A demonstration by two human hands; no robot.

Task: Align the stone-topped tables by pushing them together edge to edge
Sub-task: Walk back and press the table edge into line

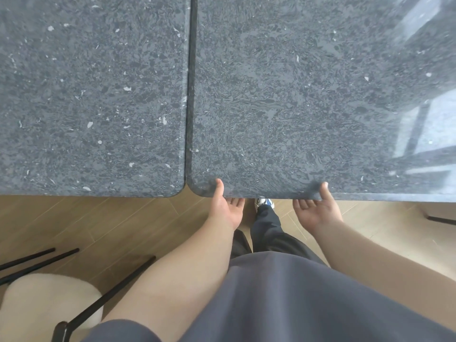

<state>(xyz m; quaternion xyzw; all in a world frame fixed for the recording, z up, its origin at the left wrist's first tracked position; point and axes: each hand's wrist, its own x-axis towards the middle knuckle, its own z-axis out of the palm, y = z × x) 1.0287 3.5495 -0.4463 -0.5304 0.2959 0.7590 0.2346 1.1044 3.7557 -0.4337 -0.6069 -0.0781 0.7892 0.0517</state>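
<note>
Two hands gripping right tabletop (308, 95) near edge: left hand (225, 209) nearer seam, right hand (317, 211) further right; left tabletop (93, 95) lying leftward, gap (190, 107) running near-to-far.

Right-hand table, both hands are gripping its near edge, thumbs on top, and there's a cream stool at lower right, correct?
Not quite. The head view shows the cream stool at lower left. Both the left hand and right hand do grip the right-hand table at its near edge, thumbs on top.

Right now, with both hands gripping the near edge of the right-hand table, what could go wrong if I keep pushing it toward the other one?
1. The left hand grips close to the corner by the narrow seam; it could get pinched.
2. The near edges look slightly offset; the right table sits nearer than the left table, so they may end misaligned.
3. The stool stands close behind-left; stepping back could trip.
</note>
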